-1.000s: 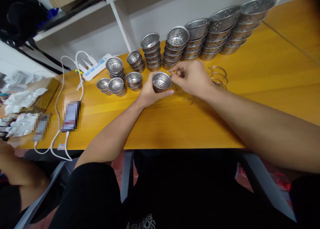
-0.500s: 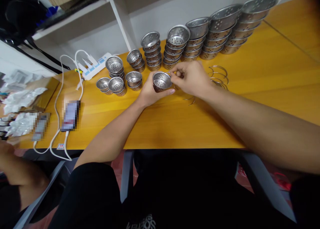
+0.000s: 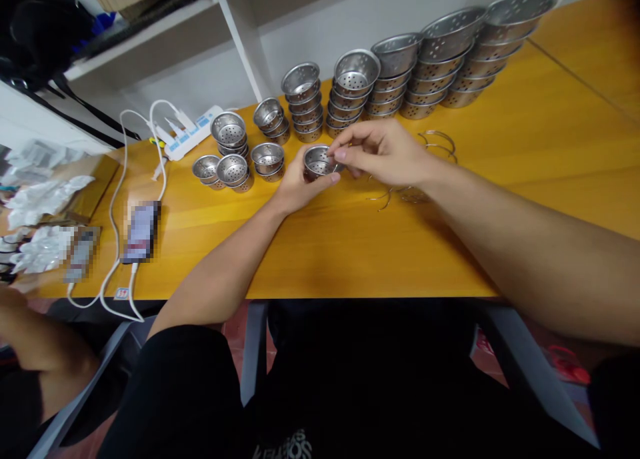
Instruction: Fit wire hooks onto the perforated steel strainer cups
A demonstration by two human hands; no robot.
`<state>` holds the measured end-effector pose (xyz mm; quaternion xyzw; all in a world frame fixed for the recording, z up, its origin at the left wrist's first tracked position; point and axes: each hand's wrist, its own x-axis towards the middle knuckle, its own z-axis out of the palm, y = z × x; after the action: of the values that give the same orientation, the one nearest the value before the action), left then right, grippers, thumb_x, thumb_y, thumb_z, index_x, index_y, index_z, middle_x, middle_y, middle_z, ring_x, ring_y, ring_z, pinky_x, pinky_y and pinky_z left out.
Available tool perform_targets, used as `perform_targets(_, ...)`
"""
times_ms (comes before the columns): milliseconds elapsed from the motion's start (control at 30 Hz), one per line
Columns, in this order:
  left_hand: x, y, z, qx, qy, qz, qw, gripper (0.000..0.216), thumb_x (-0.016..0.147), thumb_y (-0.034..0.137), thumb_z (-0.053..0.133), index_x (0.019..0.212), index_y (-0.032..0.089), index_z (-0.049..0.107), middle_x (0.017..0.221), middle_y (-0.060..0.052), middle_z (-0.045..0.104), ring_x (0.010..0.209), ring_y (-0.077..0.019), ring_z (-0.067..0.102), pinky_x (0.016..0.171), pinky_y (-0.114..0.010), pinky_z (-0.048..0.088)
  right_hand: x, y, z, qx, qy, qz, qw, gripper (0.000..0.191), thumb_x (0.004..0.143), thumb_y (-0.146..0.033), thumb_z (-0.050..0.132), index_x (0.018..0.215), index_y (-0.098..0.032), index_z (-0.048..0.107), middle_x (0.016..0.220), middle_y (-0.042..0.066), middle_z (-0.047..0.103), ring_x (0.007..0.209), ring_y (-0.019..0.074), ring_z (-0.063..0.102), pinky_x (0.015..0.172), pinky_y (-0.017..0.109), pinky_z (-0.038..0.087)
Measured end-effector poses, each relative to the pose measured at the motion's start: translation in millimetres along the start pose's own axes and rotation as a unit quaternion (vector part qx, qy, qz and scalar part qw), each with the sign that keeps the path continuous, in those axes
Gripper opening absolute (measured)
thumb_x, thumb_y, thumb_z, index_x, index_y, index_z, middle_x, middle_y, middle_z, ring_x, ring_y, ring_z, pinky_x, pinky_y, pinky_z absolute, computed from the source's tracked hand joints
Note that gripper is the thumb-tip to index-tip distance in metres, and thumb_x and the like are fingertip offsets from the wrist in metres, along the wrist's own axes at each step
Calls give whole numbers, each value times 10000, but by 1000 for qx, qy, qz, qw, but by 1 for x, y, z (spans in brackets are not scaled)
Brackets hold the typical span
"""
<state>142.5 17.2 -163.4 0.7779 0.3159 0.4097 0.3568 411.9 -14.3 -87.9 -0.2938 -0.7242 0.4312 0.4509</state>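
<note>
My left hand [image 3: 297, 184] is wrapped round a small perforated metal cup [image 3: 316, 163], its mouth tilted up towards me. At the cup's right rim, my right hand [image 3: 373, 153] pinches a thin metal wire [image 3: 335, 167] between thumb and fingertips; the wire's lower end reaches into the cup's opening. Most of that wire is hidden by the fingers. Several curved wire handles [image 3: 439, 139] lie on the table behind and under my right wrist. Left of my left hand stands a short stack of perforated cups [image 3: 268, 160].
Stacks of perforated metal cups [image 3: 354, 79] line the table's back, growing larger to the right. More cups [image 3: 234, 171] stand at left, near a white power strip [image 3: 195, 133]. A phone [image 3: 141, 232] with a white cable lies on the left. Another person's arm [image 3: 40, 339] is at lower left.
My right hand has shifted slightly left, bringing the wire over and into the cup's mouth. The cup in my left hand has moved slightly left.
</note>
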Motion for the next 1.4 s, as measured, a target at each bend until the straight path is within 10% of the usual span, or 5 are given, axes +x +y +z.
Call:
perform_targets(167, 1, -13, 3, 3, -20, 39, 999, 1087, 952, 1010, 965, 1690, 293, 612, 1590, -134, 782, 1442, -358, 850, 1319, -643, 729, -1, -1, -4, 39, -23, -2, 999, 767, 777, -986, 1170, 1009, -314, 885, 752, 8, 706, 668, 226, 636, 618, 411, 550)
perform_targets(633, 0, -19, 4, 72, -28, 70, 995, 993, 1104, 906, 871, 1772, 261, 518, 1632, -171, 737, 1531, -386, 803, 1397, -681, 668, -2, -3, 7, -31, 4, -6, 999, 761, 858, -973, 1130, 906, -279, 822, 811, 41, 742, 756, 231, 614, 672, 422, 523)
perform_targets(900, 3, -2, 7, 90, 11, 34, 995, 993, 1076, 921, 901, 1766, 287, 572, 1623, -161, 780, 1581, -385, 818, 1426, -654, 671, -6, 0, -3, -132, 52, -46, 989, 729, 1033, -1041, 916, 1187, -329, 893, 1008, 70, 811, 799, 257, 645, 752, 482, 587)
perform_targets(1200, 5, 8, 7, 104, 36, 25, 994, 933, 1120, 809, 908, 1798, 277, 552, 1583, -164, 803, 1575, -398, 821, 1446, -716, 648, -7, 9, 3, -165, 6, -114, 980, 534, 1165, -855, 849, 1068, -344, 968, 1405, 152, 843, 1419, 457, 785, 1374, 743, 608)
perform_targets(1400, 1, -2, 5, 94, 43, 35, 994, 913, 1077, 715, 984, 1754, 276, 557, 1639, -183, 791, 1495, -355, 854, 1351, -631, 729, -10, 17, 6, -152, -58, -115, 980, 567, 1214, -871, 779, 1266, -368, 1036, 1506, 155, 813, 1499, 444, 749, 1473, 728, 553)
